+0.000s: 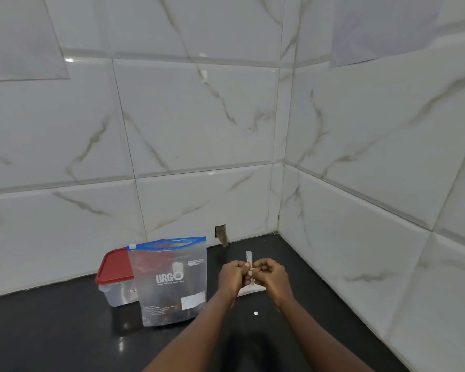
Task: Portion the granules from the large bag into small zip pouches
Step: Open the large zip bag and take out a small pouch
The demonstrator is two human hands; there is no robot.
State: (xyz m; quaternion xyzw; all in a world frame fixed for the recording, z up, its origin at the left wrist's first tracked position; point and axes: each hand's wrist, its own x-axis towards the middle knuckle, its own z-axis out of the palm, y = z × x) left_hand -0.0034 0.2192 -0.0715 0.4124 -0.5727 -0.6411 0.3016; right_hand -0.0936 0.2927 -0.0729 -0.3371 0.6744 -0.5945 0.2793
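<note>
A large clear zip bag (pixel 169 280) with a blue zip strip and white "URGO" lettering stands upright on the black counter, dark contents at its bottom. To its right, my left hand (pixel 232 277) and my right hand (pixel 270 273) meet above the counter and pinch a small clear zip pouch (pixel 249 257) between them. The pouch's top edge sticks up above my fingers. A pale piece (pixel 253 290), perhaps more pouches, lies on the counter just under my hands, mostly hidden.
A clear plastic box with a red lid (pixel 114 275) stands behind and left of the large bag. A small white speck (pixel 255 313) lies on the counter (pixel 65 331) near my right forearm. Tiled walls meet in a corner at the back right.
</note>
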